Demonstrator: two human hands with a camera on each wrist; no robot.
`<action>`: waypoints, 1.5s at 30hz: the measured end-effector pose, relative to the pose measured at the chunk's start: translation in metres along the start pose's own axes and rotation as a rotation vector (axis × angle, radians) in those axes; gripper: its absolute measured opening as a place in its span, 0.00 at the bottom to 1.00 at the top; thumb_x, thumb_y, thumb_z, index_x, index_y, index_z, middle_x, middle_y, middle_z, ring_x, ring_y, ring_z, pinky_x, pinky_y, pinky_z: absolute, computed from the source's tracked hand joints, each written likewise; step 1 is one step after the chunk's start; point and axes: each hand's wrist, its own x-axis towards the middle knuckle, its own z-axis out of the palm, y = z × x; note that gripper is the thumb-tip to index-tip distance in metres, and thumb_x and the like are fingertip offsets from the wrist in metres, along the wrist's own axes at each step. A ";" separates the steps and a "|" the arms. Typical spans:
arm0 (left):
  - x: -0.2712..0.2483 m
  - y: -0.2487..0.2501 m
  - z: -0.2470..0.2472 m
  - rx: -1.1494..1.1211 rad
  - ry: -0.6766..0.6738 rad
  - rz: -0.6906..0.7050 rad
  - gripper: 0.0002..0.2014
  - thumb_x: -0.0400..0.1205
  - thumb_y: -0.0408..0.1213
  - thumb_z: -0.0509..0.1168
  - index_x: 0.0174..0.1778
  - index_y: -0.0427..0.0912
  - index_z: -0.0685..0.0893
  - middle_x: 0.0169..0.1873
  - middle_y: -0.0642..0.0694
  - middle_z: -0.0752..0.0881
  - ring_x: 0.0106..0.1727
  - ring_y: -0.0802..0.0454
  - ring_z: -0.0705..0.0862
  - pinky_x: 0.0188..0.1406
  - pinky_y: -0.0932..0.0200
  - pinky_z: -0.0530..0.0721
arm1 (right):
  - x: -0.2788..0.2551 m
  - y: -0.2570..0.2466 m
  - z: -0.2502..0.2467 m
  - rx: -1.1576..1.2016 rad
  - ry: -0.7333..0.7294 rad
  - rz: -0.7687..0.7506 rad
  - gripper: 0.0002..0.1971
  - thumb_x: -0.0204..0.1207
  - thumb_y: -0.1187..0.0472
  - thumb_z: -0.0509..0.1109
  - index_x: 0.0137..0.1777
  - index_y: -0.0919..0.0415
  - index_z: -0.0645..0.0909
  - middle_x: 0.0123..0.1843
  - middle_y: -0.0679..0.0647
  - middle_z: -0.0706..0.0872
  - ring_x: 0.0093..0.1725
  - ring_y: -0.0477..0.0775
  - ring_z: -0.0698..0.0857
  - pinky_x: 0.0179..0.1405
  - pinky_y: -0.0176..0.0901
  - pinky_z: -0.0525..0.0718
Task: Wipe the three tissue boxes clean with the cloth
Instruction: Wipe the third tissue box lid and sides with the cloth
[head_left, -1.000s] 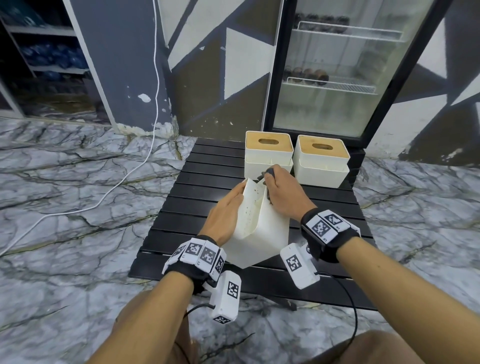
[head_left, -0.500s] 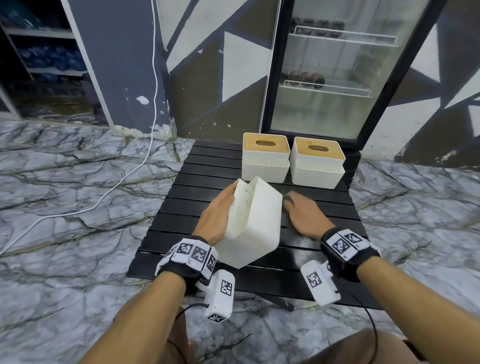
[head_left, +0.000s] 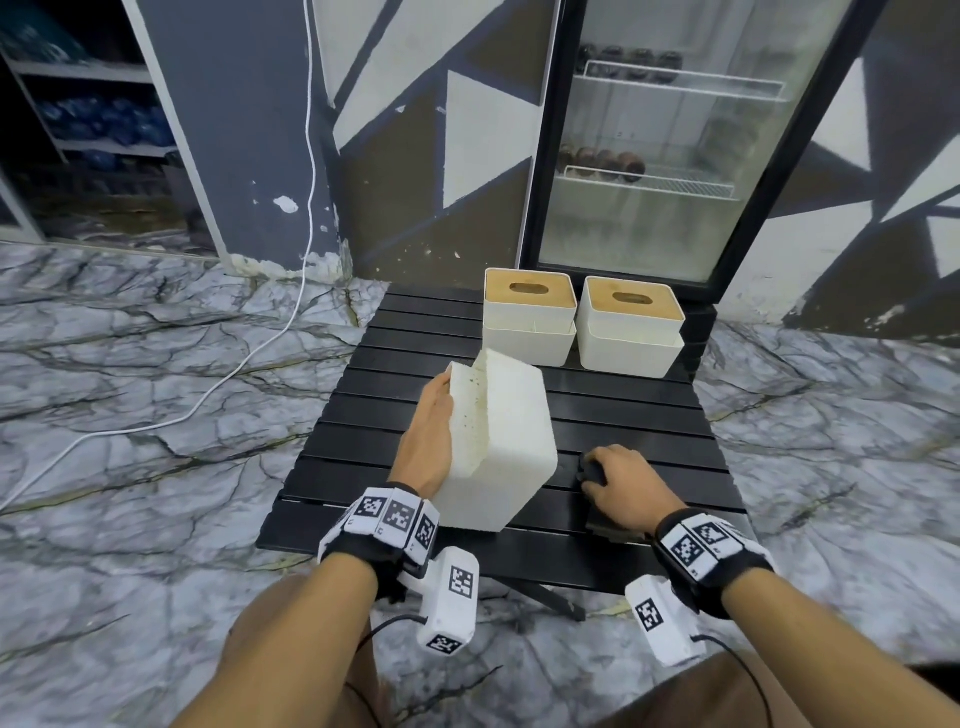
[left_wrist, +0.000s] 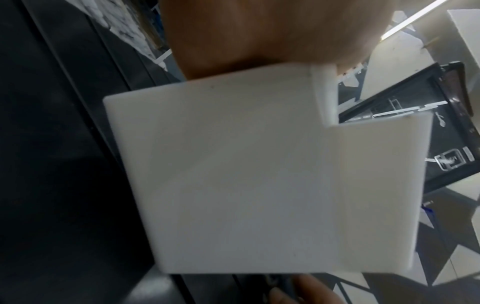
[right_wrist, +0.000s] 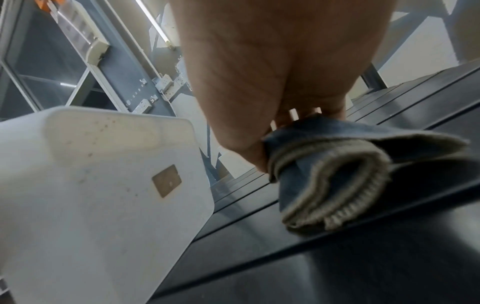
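Black table (head_left: 623, 415), right hand (head_left: 621, 486) atop cloth (right_wrist: 337, 164)

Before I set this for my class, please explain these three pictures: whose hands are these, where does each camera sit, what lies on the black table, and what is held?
No machine: these are a person's bare hands, wearing patterned wristbands that carry cameras. The wide picture comes from a head camera; the other two look along each wrist. On the black slatted table stand two white tissue boxes with wooden lids. The left hand holds a third white plastic tissue box, tilted. The right hand grips a dark blue cloth on the table.
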 end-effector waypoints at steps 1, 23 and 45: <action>-0.002 -0.002 0.001 -0.025 0.020 -0.024 0.15 0.82 0.59 0.52 0.62 0.81 0.74 0.60 0.60 0.84 0.63 0.50 0.83 0.70 0.38 0.79 | -0.003 -0.001 0.001 -0.041 -0.024 0.009 0.20 0.76 0.52 0.66 0.67 0.56 0.76 0.66 0.56 0.78 0.67 0.61 0.75 0.65 0.52 0.75; -0.028 -0.007 0.003 0.047 0.354 0.094 0.10 0.88 0.49 0.58 0.64 0.66 0.73 0.59 0.47 0.72 0.63 0.46 0.77 0.70 0.47 0.73 | -0.068 -0.109 -0.046 0.564 0.254 -0.046 0.34 0.62 0.44 0.78 0.67 0.46 0.70 0.57 0.45 0.71 0.58 0.43 0.71 0.53 0.37 0.74; -0.003 0.014 -0.025 0.620 -0.248 0.374 0.49 0.62 0.47 0.86 0.78 0.64 0.69 0.79 0.58 0.58 0.80 0.55 0.60 0.82 0.49 0.63 | -0.004 -0.033 -0.074 0.835 -0.038 -0.128 0.39 0.63 0.72 0.69 0.76 0.47 0.70 0.73 0.42 0.76 0.74 0.42 0.72 0.71 0.50 0.75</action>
